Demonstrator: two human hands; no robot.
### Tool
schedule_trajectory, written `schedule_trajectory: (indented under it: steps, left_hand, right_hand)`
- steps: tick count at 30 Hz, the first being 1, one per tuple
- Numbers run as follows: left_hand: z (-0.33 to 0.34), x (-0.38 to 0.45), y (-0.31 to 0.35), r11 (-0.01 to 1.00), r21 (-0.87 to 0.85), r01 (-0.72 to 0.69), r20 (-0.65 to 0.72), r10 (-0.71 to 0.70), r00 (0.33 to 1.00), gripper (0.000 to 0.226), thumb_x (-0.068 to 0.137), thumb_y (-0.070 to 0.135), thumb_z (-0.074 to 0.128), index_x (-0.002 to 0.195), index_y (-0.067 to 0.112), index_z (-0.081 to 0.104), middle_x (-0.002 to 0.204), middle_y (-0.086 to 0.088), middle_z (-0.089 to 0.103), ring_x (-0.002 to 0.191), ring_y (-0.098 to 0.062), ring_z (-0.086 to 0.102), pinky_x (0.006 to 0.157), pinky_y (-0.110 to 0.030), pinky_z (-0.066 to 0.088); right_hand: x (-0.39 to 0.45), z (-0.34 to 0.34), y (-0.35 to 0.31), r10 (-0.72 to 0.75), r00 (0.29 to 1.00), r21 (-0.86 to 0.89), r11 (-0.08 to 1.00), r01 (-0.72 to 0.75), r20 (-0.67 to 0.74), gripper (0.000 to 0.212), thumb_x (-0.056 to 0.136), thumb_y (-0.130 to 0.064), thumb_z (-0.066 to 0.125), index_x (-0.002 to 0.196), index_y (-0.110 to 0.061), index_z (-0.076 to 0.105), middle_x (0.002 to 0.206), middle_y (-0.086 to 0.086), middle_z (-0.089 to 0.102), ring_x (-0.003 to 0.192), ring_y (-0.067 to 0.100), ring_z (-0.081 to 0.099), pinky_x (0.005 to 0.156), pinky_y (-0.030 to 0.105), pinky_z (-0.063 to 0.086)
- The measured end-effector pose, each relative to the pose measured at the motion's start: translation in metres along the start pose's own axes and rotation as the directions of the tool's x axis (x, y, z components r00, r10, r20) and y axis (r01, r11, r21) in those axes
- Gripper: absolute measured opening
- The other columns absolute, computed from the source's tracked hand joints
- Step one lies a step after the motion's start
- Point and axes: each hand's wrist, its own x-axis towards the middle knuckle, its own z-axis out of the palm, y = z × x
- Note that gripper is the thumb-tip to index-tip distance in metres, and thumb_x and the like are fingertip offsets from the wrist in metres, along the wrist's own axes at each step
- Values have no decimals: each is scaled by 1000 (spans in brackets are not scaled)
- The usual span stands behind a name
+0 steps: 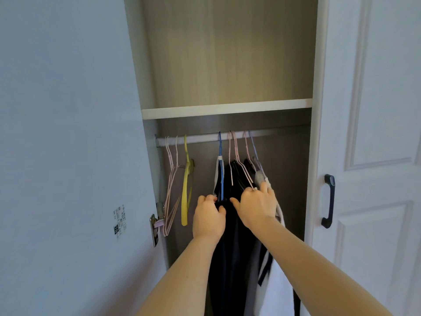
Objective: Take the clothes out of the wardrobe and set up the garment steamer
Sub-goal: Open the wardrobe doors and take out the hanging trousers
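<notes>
Both my bare forearms reach forward and up from the bottom edge into an open wardrobe. My left hand is at the front of the hanging clothes, its fingers curled round a fold of dark cloth just below a blue hanger; the thumb presses the cloth from the right. My right hand is just beside it, to the right, with the fingers bent over the shoulders of the dark garments and the fingertips touching pink wire hangers; the thumb points left toward my other hand. I cannot tell how firmly it grips. The clothes hang in a tight bunch in the right half of the wardrobe: mostly black and navy pieces, with a grey one and a white one at the right side, falling out of view at the bottom. Left of my hands, apart from the clothes, hang bare hangers: a yellow one and several thin pink ones. All hooks sit on a pale rail running across the wardrobe. Above the rail is a white-edged shelf, with a wood-grain compartment over it. The left door stands open with a small label and a metal hinge near its edge. On the right is a white panelled door with a dark handle.
</notes>
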Motion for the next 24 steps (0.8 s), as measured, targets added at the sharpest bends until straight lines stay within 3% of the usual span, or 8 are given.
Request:
schedule_trajectory:
  steps: [3,5,8,11,15,19,21,24]
  left_hand:
    - [8,4,7,1000,-26,-10,75,12,997,42,94,24,53,135,15,50,127,-3,48,112,-21,52,83,-30,47]
    - [13,6,11,999,-44,-16,117,21,993,47,92,24,54,138,15,46,130,-4,49,117,-21,50,90,-33,47]
    - [20,13,18,998,-70,-2,135,12,991,51,90,17,54,140,14,42,131,-6,50,121,-23,47,95,-35,46]
    - [24,21,22,993,-104,59,117,-47,992,52,90,16,53,140,12,40,130,-9,52,117,-25,51,94,-40,48]
    - [23,27,23,974,-164,155,59,-147,987,35,97,26,49,128,9,49,116,-10,59,89,-19,54,73,-32,46]
    - [28,34,24,958,-226,174,83,-159,984,29,97,35,49,104,10,63,94,-5,63,79,-17,54,63,-27,40]
    - [30,40,29,939,-272,209,122,-181,976,28,97,37,50,100,13,64,93,-4,64,88,-21,58,71,-32,46]
    - [33,49,39,889,-376,263,157,-218,963,20,96,28,54,104,13,65,90,2,60,93,-20,57,84,-33,47]
  right_hand:
    - [7,2,3,75,996,53,996,-77,56,45,95,-50,41,108,-13,63,112,4,64,126,28,39,95,37,37]
    - [12,8,2,112,991,164,979,-122,72,30,92,-35,51,109,-13,60,114,6,63,124,27,42,88,37,43]
    - [14,11,1,144,988,248,957,-152,51,23,88,-15,57,110,-12,54,105,7,64,110,24,54,69,34,49]
    - [16,9,1,165,985,309,936,-170,44,17,88,-14,56,105,-12,53,96,6,65,95,24,60,61,33,50]
    - [22,19,5,192,980,433,880,-194,51,19,89,-16,54,108,-13,56,102,7,64,91,25,62,69,34,53]
    - [26,32,5,299,942,599,730,-330,154,36,91,-17,50,128,-21,51,126,13,50,113,33,51,100,43,43]
    - [31,33,7,340,906,657,627,-418,252,33,93,-20,48,126,-25,50,131,12,44,122,34,42,105,44,32]
    - [33,35,11,326,901,684,590,-430,286,27,95,-25,47,122,-26,51,131,11,43,124,34,37,105,44,27]
